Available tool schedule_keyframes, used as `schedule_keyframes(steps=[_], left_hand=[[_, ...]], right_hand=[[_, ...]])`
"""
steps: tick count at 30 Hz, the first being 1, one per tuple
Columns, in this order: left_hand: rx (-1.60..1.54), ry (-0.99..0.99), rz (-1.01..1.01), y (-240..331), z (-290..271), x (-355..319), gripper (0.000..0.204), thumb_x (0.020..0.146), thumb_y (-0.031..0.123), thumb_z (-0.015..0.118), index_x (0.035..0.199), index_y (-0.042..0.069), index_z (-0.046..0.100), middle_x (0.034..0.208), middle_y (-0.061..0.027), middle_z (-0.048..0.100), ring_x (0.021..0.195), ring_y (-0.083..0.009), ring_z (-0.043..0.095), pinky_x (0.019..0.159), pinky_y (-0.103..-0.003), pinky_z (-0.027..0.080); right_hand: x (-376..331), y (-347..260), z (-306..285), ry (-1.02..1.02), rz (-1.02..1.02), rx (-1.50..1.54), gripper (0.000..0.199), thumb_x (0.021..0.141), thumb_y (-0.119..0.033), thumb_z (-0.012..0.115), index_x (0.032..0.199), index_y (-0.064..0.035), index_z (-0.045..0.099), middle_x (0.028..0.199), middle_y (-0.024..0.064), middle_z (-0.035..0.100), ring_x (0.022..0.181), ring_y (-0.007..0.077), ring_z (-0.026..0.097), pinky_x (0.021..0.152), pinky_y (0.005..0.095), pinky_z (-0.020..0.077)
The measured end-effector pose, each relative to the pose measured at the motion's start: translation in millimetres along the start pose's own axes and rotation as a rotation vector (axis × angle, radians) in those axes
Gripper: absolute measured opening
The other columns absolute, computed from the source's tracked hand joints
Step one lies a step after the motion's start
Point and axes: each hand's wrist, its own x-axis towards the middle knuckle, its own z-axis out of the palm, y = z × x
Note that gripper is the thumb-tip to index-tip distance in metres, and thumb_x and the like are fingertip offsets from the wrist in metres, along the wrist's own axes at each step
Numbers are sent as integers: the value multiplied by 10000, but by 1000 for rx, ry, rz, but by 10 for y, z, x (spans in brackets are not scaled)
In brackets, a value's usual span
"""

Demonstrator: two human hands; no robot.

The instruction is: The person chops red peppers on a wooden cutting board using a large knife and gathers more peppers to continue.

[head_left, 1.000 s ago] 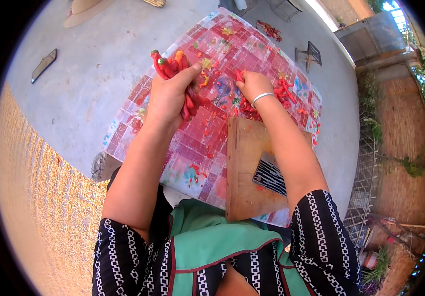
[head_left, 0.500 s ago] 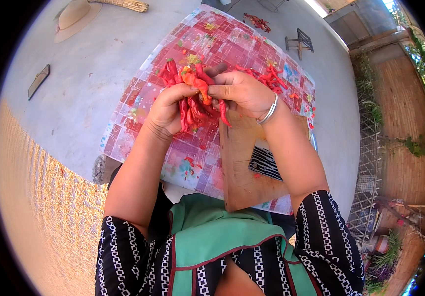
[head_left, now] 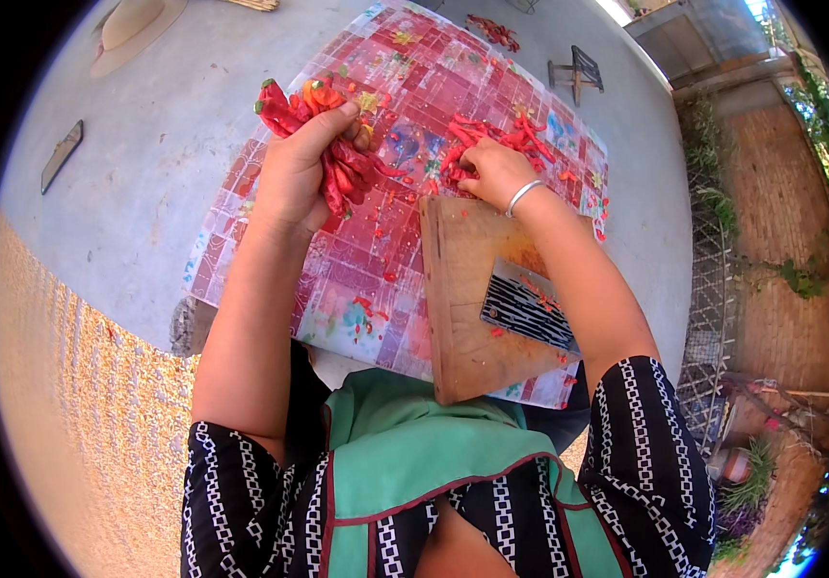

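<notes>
My left hand (head_left: 301, 166) is closed around a bunch of red chili peppers (head_left: 323, 125), held above the red patterned mat (head_left: 366, 279). My right hand (head_left: 493, 170), a silver bangle on its wrist, rests with curled fingers on a loose pile of red chili pieces (head_left: 503, 140) on the mat, just past the far edge of a wooden cutting board (head_left: 458, 318). On the board lies a dark slotted blade (head_left: 528, 310) with red bits around it.
The mat lies on a grey concrete floor (head_left: 144, 193). A hat (head_left: 135, 29) and a flat dark object (head_left: 61, 154) sit at the far left. A small metal stand (head_left: 576, 72) and more chilies (head_left: 493, 31) lie beyond the mat. Gravel is at the left, a brick wall at the right.
The hands, together over the mat's middle half a second ago, have parted. My left hand lifted the chili bunch to the left; my right hand dropped onto the pile by the board.
</notes>
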Motion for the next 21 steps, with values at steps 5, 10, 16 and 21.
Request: schedule_keyframes(steps=[5, 10, 16, 21], left_hand=[[136, 97, -73, -26, 85, -65, 95, 849, 92, 637, 856, 30, 566, 742, -41, 568, 694, -147, 559, 665, -297, 474], [89, 74, -68, -116, 50, -4, 115, 831, 93, 672, 884, 15, 605, 764, -59, 605, 689, -152, 588, 612, -301, 488], [321, 78, -150, -159, 87, -21, 123, 849, 87, 659, 923, -1, 616, 846, -63, 634, 795, -152, 611, 716, -298, 491], [376, 77, -121, -253, 112, -41, 130, 852, 79, 654, 943, -9, 623, 894, -74, 651, 812, -154, 627, 688, -292, 499]], right_hand=[[56, 96, -152, 151, -107, 139, 236, 756, -224, 702, 958, -102, 684, 994, 107, 620, 944, 300, 616, 840, 403, 493], [280, 57, 79, 146, -139, 9, 232, 763, -229, 692, 924, -63, 673, 939, 127, 631, 910, 311, 613, 805, 395, 495], [115, 177, -224, 50, 140, 928, 301, 753, -299, 708, 880, -27, 685, 848, 147, 623, 812, 282, 617, 717, 369, 477], [58, -58, -301, 211, -53, 276, 269, 752, -288, 705, 876, -50, 679, 863, 134, 635, 850, 290, 617, 735, 399, 482]])
